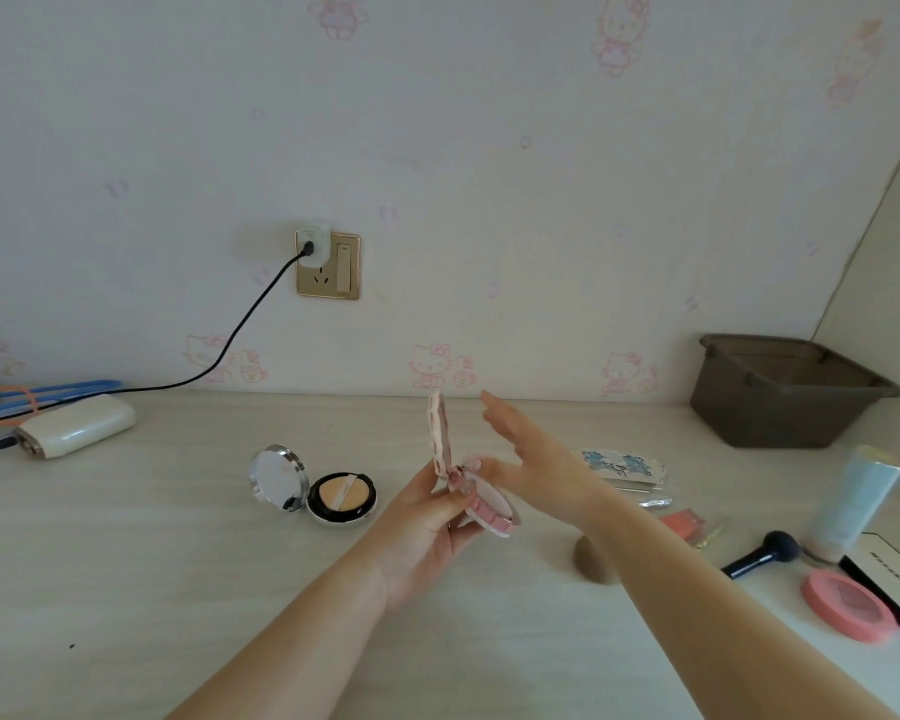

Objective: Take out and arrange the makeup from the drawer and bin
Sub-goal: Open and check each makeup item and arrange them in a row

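Now, starting at the far left, a white power bank (76, 425) is lying on the pale table (178, 563) beside blue and orange cables, and a black cord is running up to the gold wall socket (328, 266). Further in, a round cushion compact (314, 488) is sitting open on the table, its mirrored lid tilting up over a peach puff. In the middle I am holding a small pink compact (471, 483) above the table, well in front of the wall; its scalloped pink lid is standing upright and its round base is tilting toward me, showing a pale pan. My left hand (427, 532) is gripping it from below, fingers curled round the hinge end. My right hand (526, 454) is reaching across it with fingers straight and spread, the thumb seeming to be touching the base. Below it a brown makeup sponge (593, 561) is resting. To the right are lying a blue patterned packet (622, 465), a dark brush (762, 556), a pink round case (848, 605), a pale blue tube (855, 498) and a brown plastic bin (785, 389) against the wall.
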`<state>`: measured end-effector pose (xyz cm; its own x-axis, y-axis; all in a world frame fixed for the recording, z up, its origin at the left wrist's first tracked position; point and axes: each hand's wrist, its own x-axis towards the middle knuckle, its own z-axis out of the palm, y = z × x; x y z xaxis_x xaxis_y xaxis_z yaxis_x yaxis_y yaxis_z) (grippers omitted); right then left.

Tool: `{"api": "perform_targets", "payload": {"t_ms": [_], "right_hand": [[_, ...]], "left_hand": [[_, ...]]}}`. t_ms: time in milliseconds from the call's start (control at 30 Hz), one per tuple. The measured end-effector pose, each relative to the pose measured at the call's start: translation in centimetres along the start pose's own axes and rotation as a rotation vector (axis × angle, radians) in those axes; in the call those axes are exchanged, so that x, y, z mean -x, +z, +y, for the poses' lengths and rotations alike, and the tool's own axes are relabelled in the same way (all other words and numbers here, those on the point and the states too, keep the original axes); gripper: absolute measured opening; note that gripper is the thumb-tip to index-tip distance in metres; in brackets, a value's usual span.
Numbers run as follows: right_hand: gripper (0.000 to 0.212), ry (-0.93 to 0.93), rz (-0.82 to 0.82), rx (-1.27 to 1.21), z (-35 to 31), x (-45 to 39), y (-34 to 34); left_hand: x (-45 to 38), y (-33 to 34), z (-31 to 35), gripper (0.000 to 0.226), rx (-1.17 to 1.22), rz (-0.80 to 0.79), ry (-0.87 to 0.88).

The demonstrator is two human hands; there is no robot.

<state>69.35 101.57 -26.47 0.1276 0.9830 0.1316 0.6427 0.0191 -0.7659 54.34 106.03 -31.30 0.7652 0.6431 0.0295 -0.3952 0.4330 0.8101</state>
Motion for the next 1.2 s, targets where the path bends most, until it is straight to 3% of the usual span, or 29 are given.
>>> {"api": "perform_targets", "payload": {"t_ms": [100, 333, 433, 567, 733, 1200], "right_hand": [[0.102, 0.109, -0.11, 0.095, 1.7, 0.5, 0.0], [0.107, 0.139, -0.079, 0.036, 2.4, 0.2, 0.7], [0.105, 0.134, 0.035, 0.117, 2.9, -0.2, 1.6], [0.103, 0.221, 0.155, 0.195, 4.3, -0.6, 3.2], [0.095, 0.255, 0.261, 0.283, 4.5, -1.2, 5.0], [0.089, 0.311, 0.318, 0.257, 2.3, -3.3, 8.9]], "left_hand": [[-0.4, -0.4, 0.0, 0.003, -0.011, 0.069, 0.026], [-1.5, -0.6, 0.2, 0.027, 0.024, 0.097, -0.031], [-2.0, -0.4, 0.5, 0.024, 0.051, 0.142, -0.042], [-2.6, -1.1, 0.4, 0.022, 0.154, 0.315, -0.037], [-2.1, -1.7, 0.3, 0.035, -0.032, 0.312, -0.052], [-0.1, -2.4, 0.8, 0.039, -0.199, 0.369, 0.003]]}}
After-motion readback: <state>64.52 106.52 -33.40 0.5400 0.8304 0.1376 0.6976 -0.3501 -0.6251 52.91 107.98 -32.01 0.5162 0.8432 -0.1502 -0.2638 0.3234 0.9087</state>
